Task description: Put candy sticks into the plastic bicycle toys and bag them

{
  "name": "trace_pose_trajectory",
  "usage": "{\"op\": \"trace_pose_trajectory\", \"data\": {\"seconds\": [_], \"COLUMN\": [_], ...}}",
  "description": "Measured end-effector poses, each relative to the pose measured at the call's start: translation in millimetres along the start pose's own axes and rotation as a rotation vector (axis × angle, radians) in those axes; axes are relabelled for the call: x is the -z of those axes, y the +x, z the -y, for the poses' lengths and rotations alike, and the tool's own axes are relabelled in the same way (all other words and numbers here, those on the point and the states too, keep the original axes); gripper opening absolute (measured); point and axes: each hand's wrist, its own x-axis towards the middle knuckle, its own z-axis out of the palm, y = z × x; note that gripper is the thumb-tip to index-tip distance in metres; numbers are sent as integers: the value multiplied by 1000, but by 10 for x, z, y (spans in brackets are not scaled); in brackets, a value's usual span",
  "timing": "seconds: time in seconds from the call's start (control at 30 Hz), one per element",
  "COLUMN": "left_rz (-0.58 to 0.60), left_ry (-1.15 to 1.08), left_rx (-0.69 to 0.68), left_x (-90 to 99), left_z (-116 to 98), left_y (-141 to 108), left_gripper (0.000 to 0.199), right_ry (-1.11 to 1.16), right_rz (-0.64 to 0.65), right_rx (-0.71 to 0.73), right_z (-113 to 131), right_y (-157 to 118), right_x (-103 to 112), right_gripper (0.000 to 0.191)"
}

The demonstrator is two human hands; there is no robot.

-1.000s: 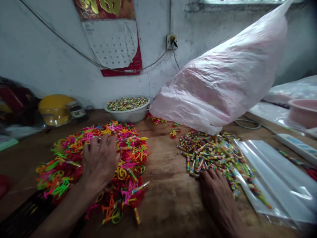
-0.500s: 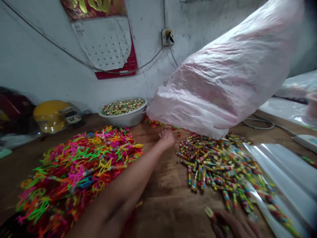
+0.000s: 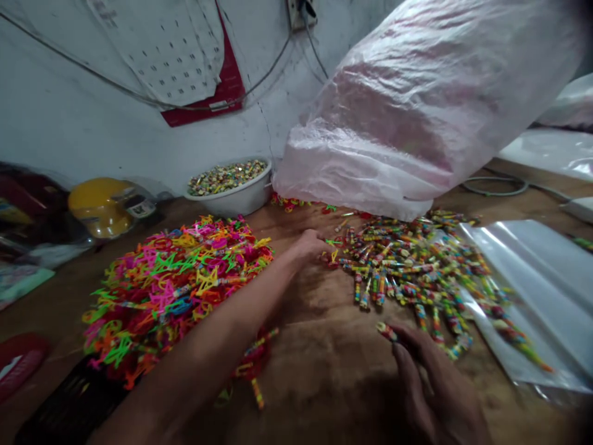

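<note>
My left hand (image 3: 309, 243) reaches far across the wooden table, palm down. Small coloured plastic pieces (image 3: 333, 252) lie right at its fingers, which are mostly hidden, so I cannot tell whether it grips them. In the lower right, my right hand (image 3: 438, 377) pinches what looks like a slim tube of coloured candies (image 3: 386, 332) between thumb and finger, one end sticking out. Beyond that hand spreads a heap of similar candy tubes (image 3: 417, 259). Under and beside my left forearm is a big pile of bright plastic pieces (image 3: 185, 278), some with tubes among them.
A white basin (image 3: 241, 199) full of small candies stands against the wall. A large pinkish plastic bag (image 3: 393, 123) leans over the back of the table. Clear plastic bags (image 3: 532, 290) lie at the right. A yellow helmet (image 3: 99, 207) sits at the left.
The view has tilted down. My left hand has drawn back slightly, with coloured pieces now beside its fingers. My right hand has come further into view, still pinching the tube.
</note>
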Motion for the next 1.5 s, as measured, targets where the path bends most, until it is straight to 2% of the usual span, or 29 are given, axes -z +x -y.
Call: {"op": "trace_pose_trajectory", "data": {"seconds": [0.23, 0.33, 0.43, 0.67, 0.77, 0.9, 1.1, 1.2, 1.33, 1.43, 1.5], "left_rz": [236, 379, 511, 571, 583, 588, 644, 631, 637, 649, 615], "left_ry": [-391, -523, -624, -758, -768, -908, -1039, -1089, -956, -846, -806], "left_rx": [-9, 12, 43, 32, 35, 66, 131, 185, 173, 166, 158], "left_x": [91, 43, -15, -150, -224, -349, -480, -500, -458, -413, -410], "left_z": [254, 339, 390, 431, 441, 469, 517, 525, 531, 523, 502], "left_y": [-1022, -1364, -1563, -1669, -1681, -1709, -1749, -1764, -1770, -1785, -1811], "left_gripper": [20, 21, 24, 23, 22, 18, 16, 14, 20, 24, 24], "right_ry": [332, 437, 539, 711, 723, 666, 510, 439, 387, 353, 317], "right_rz": [-6, 68, 127, 183, 139, 41, -117, -151, -70, 57, 147], "right_rx": [-309, -374, -366, -379, -389, -396, -166, -91, -17, 0, 16], "right_z": [323, 399, 438, 452, 436, 412, 369, 362, 356, 350, 349], "right_y": [198, 254, 230, 129, 70, -49, -157, -166, -159, -136, -104], "right_x": [6, -19, -22, -8, -39, -97, -118, -108, -66, 9, 86], "right_gripper": [16, 17, 16, 15, 16, 17, 33, 38, 38, 33, 30]}}
